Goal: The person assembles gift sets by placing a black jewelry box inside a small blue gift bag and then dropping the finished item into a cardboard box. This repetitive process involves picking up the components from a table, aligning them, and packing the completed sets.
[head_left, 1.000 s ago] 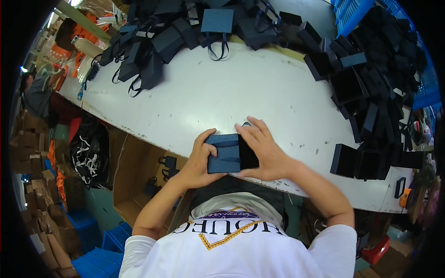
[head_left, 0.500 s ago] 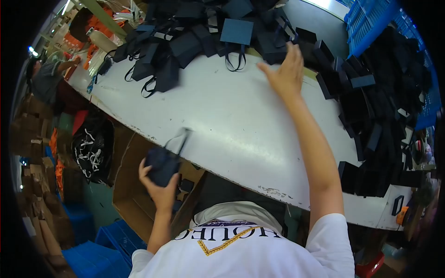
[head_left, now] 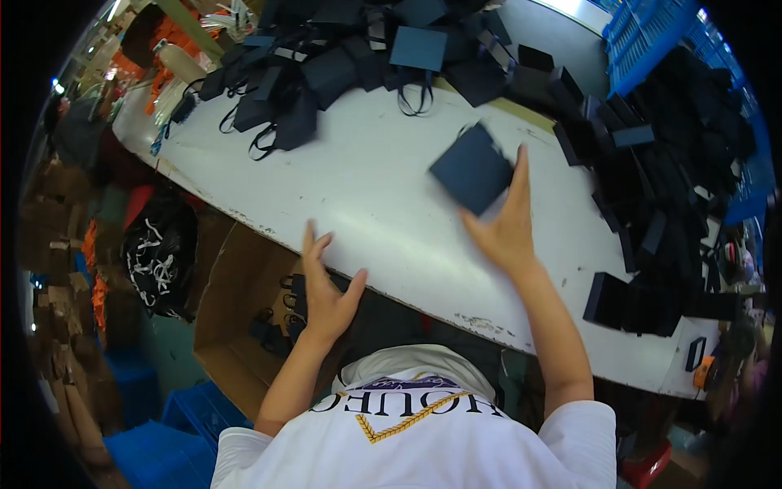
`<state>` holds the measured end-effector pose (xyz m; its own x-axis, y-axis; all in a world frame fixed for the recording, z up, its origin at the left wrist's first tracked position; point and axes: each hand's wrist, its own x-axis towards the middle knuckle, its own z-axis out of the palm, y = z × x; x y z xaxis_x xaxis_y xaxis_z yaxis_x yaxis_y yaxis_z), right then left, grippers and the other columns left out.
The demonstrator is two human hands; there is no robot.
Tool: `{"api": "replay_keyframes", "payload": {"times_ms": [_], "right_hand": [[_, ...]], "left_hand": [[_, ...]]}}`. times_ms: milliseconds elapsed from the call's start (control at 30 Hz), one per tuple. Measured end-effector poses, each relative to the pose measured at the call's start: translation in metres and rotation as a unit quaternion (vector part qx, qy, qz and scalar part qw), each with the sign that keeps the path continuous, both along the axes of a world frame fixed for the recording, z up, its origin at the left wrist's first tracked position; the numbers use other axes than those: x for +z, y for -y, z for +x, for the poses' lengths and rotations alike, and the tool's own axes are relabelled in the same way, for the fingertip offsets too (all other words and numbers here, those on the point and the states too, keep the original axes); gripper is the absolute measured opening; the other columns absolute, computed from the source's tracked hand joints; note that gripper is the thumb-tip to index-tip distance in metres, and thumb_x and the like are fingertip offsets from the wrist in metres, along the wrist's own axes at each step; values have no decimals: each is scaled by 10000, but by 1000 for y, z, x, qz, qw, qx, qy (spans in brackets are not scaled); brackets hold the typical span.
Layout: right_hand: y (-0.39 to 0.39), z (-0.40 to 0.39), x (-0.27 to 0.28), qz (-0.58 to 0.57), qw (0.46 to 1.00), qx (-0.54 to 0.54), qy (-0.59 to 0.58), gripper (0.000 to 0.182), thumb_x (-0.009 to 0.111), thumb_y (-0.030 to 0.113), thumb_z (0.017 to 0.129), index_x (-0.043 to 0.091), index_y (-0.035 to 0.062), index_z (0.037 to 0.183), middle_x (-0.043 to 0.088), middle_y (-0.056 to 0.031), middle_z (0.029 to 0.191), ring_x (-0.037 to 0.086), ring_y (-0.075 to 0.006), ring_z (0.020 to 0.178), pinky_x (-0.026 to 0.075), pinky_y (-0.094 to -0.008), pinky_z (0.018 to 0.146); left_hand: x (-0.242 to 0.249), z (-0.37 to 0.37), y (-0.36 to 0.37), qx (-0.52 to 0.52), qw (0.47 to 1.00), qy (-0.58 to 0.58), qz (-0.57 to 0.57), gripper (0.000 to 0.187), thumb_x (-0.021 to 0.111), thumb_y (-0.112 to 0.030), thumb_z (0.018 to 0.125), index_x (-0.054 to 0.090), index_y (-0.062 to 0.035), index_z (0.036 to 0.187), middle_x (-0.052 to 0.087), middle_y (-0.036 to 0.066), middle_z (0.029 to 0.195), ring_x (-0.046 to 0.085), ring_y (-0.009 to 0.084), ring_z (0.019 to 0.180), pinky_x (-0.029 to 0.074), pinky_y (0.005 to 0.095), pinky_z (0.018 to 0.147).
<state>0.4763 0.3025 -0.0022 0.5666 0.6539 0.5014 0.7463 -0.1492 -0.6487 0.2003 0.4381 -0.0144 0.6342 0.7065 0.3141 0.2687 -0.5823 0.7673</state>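
Note:
My right hand (head_left: 507, 232) grips a dark blue bag (head_left: 474, 169) by its lower edge, over the right half of the white table (head_left: 366, 196). My left hand (head_left: 327, 295) is empty, its fingers spread, at the table's front edge. Beyond the table's near edge, below and left of that hand, a cardboard box (head_left: 221, 322) holds several small dark bags (head_left: 269, 330). A pile of dark bags with ribbon handles (head_left: 330, 75) lies along the far side of the table.
Dark open boxes (head_left: 631, 216) are heaped along the right side. Blue crates stand at the upper right (head_left: 643, 41) and lower left (head_left: 155, 448). A black sack with white ribbons (head_left: 160, 259) sits left of the cardboard box. Another person (head_left: 80, 134) is at the far left.
The bag in my left hand has left it, and that hand has moved right to the table edge. My right hand has come back from the pile with a bag.

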Motion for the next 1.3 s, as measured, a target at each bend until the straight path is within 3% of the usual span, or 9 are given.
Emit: {"api": "replay_keyframes", "payload": {"times_ms": [133,333,433,633,733,867,1033,1233,1300], "right_hand": [[73,-71,-3,-62,997,46,17,1148,854,42,712,143,-93,1603,138,-390,1657,280,-555,1504,321,-516,1227],[99,-109,-10,-63,997,42,-19,1135,874,54,723,160,-92,1594,126,-407,1648,296,-569,1492,403,-521,1179],[103,-118,-19,-44,998,12,-40,1153,893,83,722,156,-102,1590,134,-415,1642,320,-575,1478,422,-520,1164],[99,-122,-32,-13,998,-55,-7,1282,936,161,710,61,-105,1609,141,-396,1652,433,-546,1409,461,-510,1125],[94,-123,-30,2,996,-70,-57,1170,894,161,761,119,-126,1589,162,-443,1621,364,-590,1443,439,-544,1129],[85,-124,-33,-8,993,-114,-42,1191,896,224,767,117,-128,1596,176,-437,1623,421,-574,1401,440,-539,1118],[81,-129,-28,-61,990,-128,13,1195,856,427,775,185,-117,1601,211,-344,1670,520,-446,1305,413,-476,1048],[138,-90,8,-109,988,68,-87,1020,821,97,749,290,2,1614,271,-291,1659,448,-444,1404,366,-515,1182],[179,-66,21,-126,986,-92,62,688,818,110,754,577,-4,1388,578,-222,1424,535,-407,1326,419,-489,1120]], "left_hand": [[36,71,11,-143,986,-15,-83,525,750,-206,898,588,-20,1361,588,228,1436,551,347,1355,401,418,1150],[45,130,30,-220,944,-246,13,406,753,-420,894,762,-29,1003,714,187,1077,665,352,1049,515,415,918],[41,133,36,-206,934,-286,56,373,779,-388,878,759,-27,969,698,186,1151,656,343,1098,510,412,942],[31,121,53,-222,970,-73,67,217,781,-262,870,735,-111,1019,523,179,1457,475,401,1385,244,688,1158],[32,105,61,-267,943,-92,174,151,748,-166,857,707,-114,993,469,191,1516,409,416,1453,153,759,1168],[34,73,73,-300,933,-149,134,181,762,-167,789,675,-100,933,436,199,1558,370,463,1473,136,796,1147],[30,52,80,-201,961,-160,100,456,895,-310,718,553,-38,848,451,358,1494,513,496,1319,454,526,1052],[22,61,86,-162,963,-176,124,499,924,-241,707,470,-63,813,460,293,1527,556,441,1253,503,466,976],[21,60,80,-173,965,-160,120,509,921,-202,701,463,-63,875,455,292,1532,549,439,1264,492,460,991]]}}
